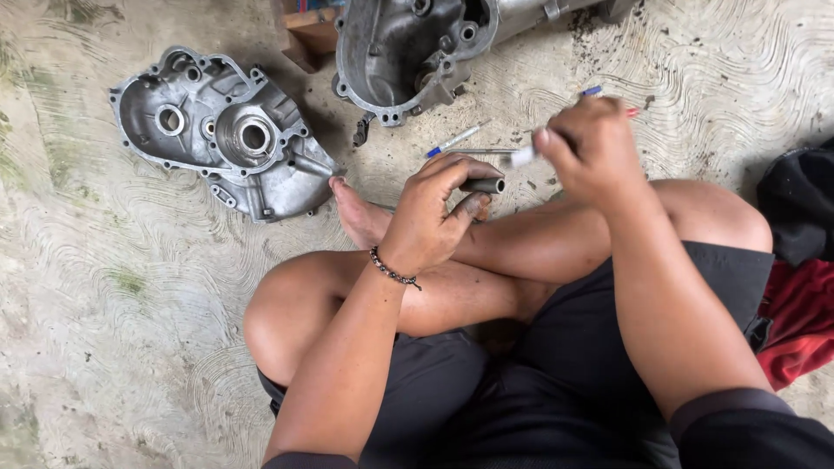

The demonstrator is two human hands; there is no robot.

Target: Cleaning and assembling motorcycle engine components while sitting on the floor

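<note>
While the left hand point(432, 213) grips a short dark metal tube point(483, 185), the right hand point(593, 148) just beside it pinches a small whitish tool point(523, 156).

Left hand point(434, 213) and right hand point(591, 148) close together over crossed legs point(521, 252); narrow gap between them taken by short dark tube point(483, 185).

Bare foot point(356, 213) blocks at 9 o'clock of left hand. Engine case cover point(221, 130) lies at 10 o'clock, touching or nearly touching toes. Second engine casing point(408, 52) at 12 o'clock.

Between casings and hands: strip of concrete floor point(104, 330), littered by blue-capped pen point(456, 139) and thin rod point(482, 152).

Open floor at 8 o'clock. Dark and red cloth point(799, 295) crowds 3 o'clock.
</note>
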